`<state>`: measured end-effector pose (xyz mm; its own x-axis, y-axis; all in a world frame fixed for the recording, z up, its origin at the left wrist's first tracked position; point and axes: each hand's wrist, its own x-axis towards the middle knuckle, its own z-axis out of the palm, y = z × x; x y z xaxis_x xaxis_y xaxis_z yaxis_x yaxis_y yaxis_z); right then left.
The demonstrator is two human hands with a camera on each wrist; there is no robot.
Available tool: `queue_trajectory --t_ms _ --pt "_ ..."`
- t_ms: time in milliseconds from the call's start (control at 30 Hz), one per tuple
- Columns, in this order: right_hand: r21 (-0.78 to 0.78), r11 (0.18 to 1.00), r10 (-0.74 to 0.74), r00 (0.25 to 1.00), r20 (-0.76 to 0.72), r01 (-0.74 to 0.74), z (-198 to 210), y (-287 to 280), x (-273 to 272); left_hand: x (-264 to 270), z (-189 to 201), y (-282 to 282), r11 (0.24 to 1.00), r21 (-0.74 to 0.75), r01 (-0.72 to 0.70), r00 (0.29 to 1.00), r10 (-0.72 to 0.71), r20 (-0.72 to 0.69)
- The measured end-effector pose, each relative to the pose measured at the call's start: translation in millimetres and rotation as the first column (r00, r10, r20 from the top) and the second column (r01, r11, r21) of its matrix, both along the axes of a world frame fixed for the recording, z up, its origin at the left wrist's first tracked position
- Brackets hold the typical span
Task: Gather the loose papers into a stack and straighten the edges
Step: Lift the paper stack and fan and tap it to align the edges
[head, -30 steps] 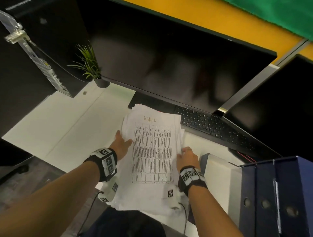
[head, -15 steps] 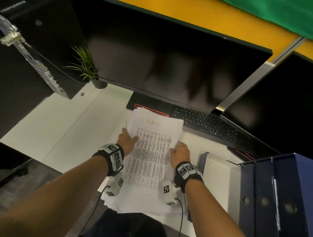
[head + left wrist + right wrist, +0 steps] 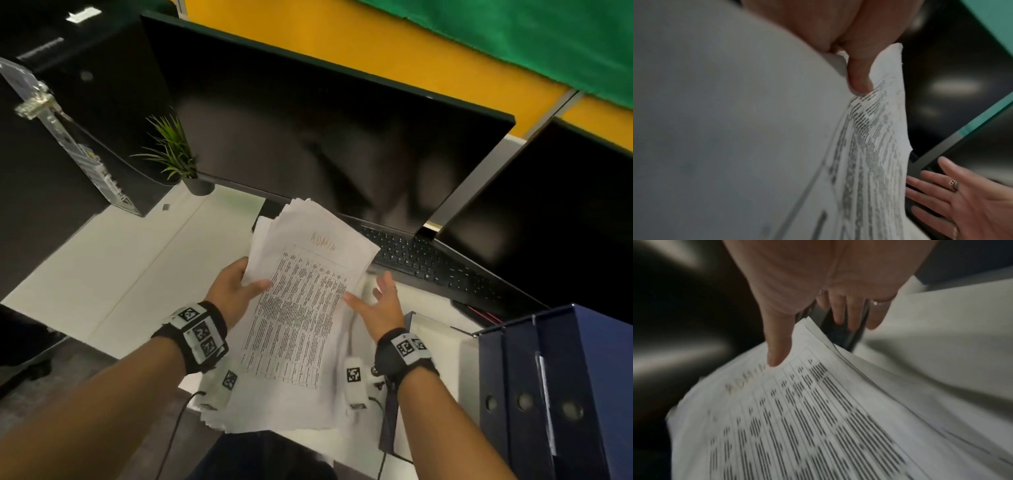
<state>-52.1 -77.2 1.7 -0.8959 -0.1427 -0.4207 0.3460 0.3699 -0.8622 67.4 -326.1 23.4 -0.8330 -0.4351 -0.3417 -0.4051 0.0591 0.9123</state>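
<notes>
I'm pinching the white printed paper stack (image 3: pixel 301 308) by its left edge with my left hand (image 3: pixel 233 294); my right hand (image 3: pixel 383 308), fingers spread, is hovering just beside its right long edge.

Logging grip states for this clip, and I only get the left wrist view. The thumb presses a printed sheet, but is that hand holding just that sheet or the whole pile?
Observer: The head view shows the left hand gripping the whole stack of papers at its left edge, thumb on top.
Operator: And the right hand? I only see spread fingers.
Observer: The right hand is open and grips nothing. In the right wrist view its thumb lies over the top sheet's right edge.
Operator: Are the edges squared yet?
Observer: No. At the far end, lower sheets stick out to the left of the top sheet, and the near end is ragged.
</notes>
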Motion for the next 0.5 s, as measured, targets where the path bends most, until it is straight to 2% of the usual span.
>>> queue_trajectory --t_ms 67,233,333,400,500 --pt "-0.153 0.988 -0.021 1.0 -0.001 0.021 26.0 -1.3 -7.5 9.6 19.0 -4.1 0.999 0.037 -0.019 0.997 0.022 -0.077" --pt "-0.259 0.959 0.101 0.993 -0.059 -0.113 69.0 -14.0 4.4 10.2 59.1 -6.5 0.997 0.071 -0.03 0.979 0.043 -0.201" --pt "-0.316 0.945 0.02 0.979 -0.204 -0.086 98.8 -18.1 7.5 -3.8 76.5 -5.9 0.997 0.025 -0.069 0.957 0.073 -0.281" --pt "-0.387 0.913 0.0 0.949 -0.316 -0.129 123.5 -18.5 9.2 -10.8 90.1 -4.2 0.991 -0.063 -0.12 0.924 0.088 -0.373" --pt "-0.418 0.886 -0.018 0.887 -0.461 -0.199 145.1 -15.0 18.5 -8.6 99.1 -0.8 0.982 -0.1 -0.158 0.855 0.085 -0.511"
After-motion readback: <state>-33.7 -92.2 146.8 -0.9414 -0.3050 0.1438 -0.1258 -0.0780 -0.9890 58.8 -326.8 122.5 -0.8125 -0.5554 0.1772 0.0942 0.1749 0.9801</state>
